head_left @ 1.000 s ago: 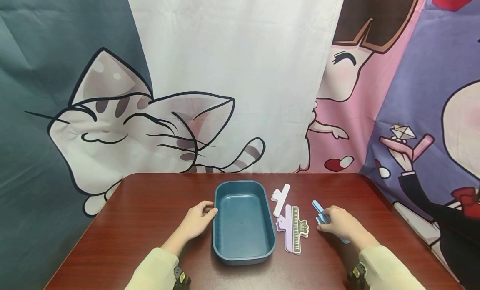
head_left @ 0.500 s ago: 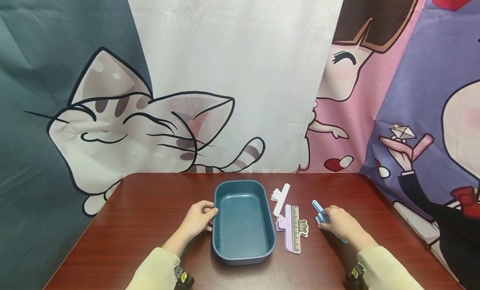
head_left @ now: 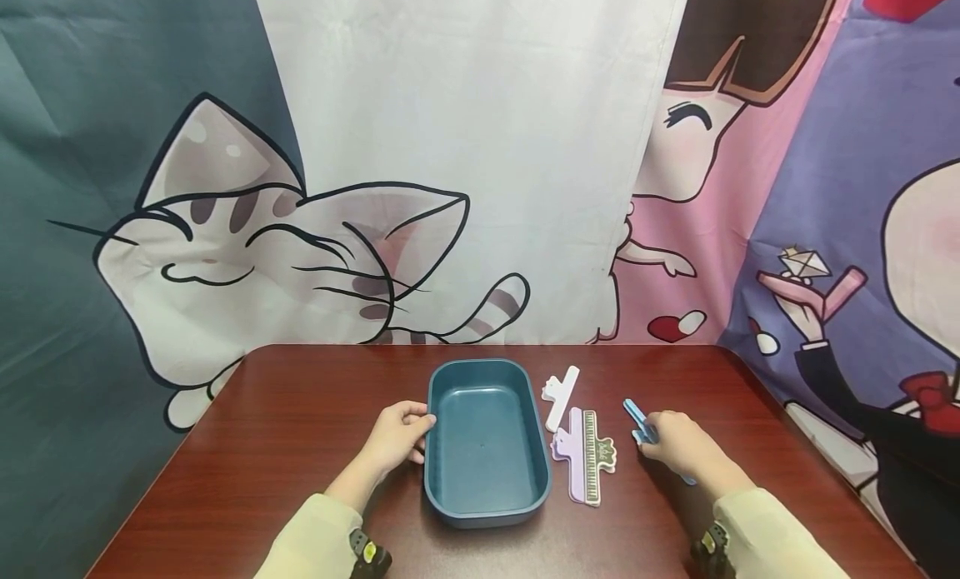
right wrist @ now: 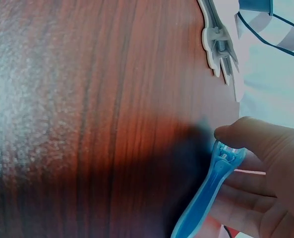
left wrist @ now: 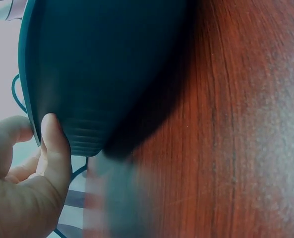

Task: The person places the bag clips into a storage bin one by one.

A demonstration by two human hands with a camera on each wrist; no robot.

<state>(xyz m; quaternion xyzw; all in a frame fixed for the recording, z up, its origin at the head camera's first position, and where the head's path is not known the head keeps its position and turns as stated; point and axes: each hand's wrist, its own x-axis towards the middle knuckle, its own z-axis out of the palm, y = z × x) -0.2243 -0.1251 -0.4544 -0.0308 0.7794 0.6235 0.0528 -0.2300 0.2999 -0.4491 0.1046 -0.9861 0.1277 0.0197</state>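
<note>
A dark teal rectangular plastic bin [head_left: 487, 447] stands upright on the table. My left hand [head_left: 397, 437] pinches its left rim; in the left wrist view the bin's outer wall [left wrist: 102, 59] rises between thumb and fingers. To the right of the bin, my right hand [head_left: 684, 446] pinches the grip tabs of a light blue clip [head_left: 634, 412]. The clip's long bar [right wrist: 199, 208] and small spring show in the right wrist view, while in the head view the hand covers its middle. The clip is at or near the table top; any gap beneath it cannot be told.
Between bin and right hand lie a white clip [head_left: 562, 400], a lilac clip [head_left: 577, 462] and a green-and-white clip [head_left: 592, 458] printed like a ruler. The reddish-brown wooden table [head_left: 315, 396] ends at a cartoon-printed curtain [head_left: 480, 146].
Hardly anything has moved. The right thumb has drawn in slightly against the blue clip, and a left fingertip has come into sight below the thumb beside the bin.
</note>
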